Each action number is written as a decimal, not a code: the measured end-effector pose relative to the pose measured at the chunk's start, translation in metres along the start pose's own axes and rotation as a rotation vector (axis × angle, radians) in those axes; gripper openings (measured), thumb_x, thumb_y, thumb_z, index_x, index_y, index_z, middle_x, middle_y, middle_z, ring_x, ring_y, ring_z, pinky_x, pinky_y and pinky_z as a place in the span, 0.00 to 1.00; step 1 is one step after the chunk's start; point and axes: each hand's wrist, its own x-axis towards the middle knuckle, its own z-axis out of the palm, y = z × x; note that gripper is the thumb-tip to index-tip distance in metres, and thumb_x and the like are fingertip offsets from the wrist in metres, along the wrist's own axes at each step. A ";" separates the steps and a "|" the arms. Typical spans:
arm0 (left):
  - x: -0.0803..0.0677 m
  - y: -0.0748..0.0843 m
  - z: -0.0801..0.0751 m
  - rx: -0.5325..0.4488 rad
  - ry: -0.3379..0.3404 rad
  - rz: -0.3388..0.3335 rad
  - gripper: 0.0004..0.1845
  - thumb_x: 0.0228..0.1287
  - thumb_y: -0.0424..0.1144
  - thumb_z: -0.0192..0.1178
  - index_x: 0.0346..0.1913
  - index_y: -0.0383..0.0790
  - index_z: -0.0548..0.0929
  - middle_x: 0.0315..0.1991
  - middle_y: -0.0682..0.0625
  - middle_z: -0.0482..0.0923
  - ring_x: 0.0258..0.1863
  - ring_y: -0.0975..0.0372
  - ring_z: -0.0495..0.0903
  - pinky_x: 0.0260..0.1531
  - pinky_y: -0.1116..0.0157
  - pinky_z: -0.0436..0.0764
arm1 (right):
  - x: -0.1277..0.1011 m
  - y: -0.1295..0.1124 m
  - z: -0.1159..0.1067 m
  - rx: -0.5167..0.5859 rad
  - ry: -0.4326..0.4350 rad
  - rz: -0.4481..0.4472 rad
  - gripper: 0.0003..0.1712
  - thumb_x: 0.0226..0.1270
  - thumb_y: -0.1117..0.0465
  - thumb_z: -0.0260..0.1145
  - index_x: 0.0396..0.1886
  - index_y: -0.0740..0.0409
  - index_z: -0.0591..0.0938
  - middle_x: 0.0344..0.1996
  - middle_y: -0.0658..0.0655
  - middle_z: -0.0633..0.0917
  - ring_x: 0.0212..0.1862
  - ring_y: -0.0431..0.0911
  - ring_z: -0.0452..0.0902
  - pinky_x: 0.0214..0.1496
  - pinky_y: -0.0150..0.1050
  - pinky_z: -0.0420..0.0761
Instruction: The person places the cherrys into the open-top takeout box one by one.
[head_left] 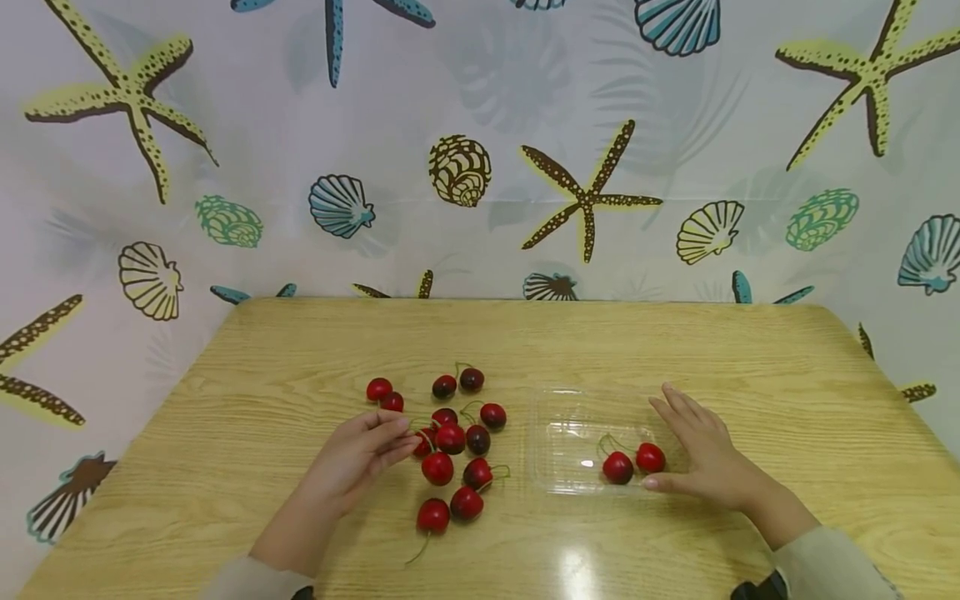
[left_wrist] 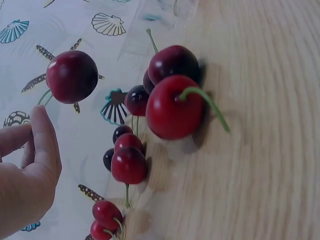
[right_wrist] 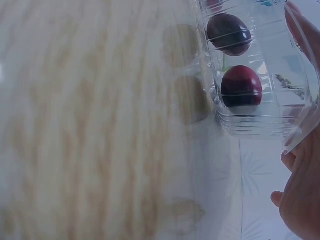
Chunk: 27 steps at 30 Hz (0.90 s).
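Several loose red cherries (head_left: 450,442) lie in a cluster on the wooden table (head_left: 300,350). My left hand (head_left: 401,437) reaches into the cluster's left side. In the left wrist view its fingertips (left_wrist: 42,125) pinch the green stem of one cherry (left_wrist: 72,76), which hangs clear of the other cherries (left_wrist: 170,107). A clear plastic tray (head_left: 570,417) sits to the right with two cherries (head_left: 617,467) in it. My right hand (head_left: 686,450) rests with straight fingers against the tray's right side, thumb along its front edge. The right wrist view shows the tray wall (right_wrist: 260,125) and both cherries (right_wrist: 241,86).
A curtain printed with shells and starfish (head_left: 480,125) hangs around the table's back and sides. The table's far edge runs along the curtain. Bare wood lies behind the cherries and along the front edge.
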 end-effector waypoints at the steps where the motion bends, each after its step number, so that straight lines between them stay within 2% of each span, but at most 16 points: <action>1: 0.001 0.000 0.002 -0.007 -0.008 0.002 0.10 0.61 0.30 0.50 0.41 0.26 0.67 0.33 0.45 0.72 0.32 0.61 0.76 0.40 0.68 0.75 | 0.000 0.000 0.000 0.001 0.001 -0.001 0.53 0.43 0.42 0.66 0.63 0.65 0.54 0.64 0.65 0.47 0.62 0.63 0.40 0.53 0.66 0.42; 16: 0.012 0.004 0.040 -0.124 -0.090 0.016 0.02 0.60 0.28 0.49 0.34 0.32 0.71 0.29 0.46 0.74 0.29 0.62 0.77 0.37 0.69 0.76 | 0.000 0.001 0.001 -0.001 -0.004 0.004 0.53 0.44 0.42 0.66 0.62 0.66 0.54 0.64 0.66 0.47 0.62 0.63 0.40 0.53 0.66 0.42; 20: 0.016 0.004 0.048 -0.144 -0.109 0.012 0.03 0.61 0.27 0.48 0.31 0.35 0.72 0.29 0.47 0.72 0.29 0.63 0.78 0.35 0.70 0.77 | 0.000 0.000 0.000 0.000 -0.005 0.005 0.53 0.44 0.42 0.66 0.62 0.66 0.55 0.64 0.66 0.47 0.62 0.63 0.40 0.53 0.66 0.43; 27: 0.023 0.004 0.066 -0.134 -0.101 0.005 0.03 0.61 0.28 0.48 0.36 0.30 0.70 0.29 0.46 0.72 0.28 0.63 0.77 0.35 0.71 0.77 | 0.000 0.001 0.000 -0.014 -0.005 0.004 0.53 0.43 0.42 0.66 0.62 0.67 0.55 0.64 0.65 0.48 0.62 0.62 0.41 0.53 0.65 0.43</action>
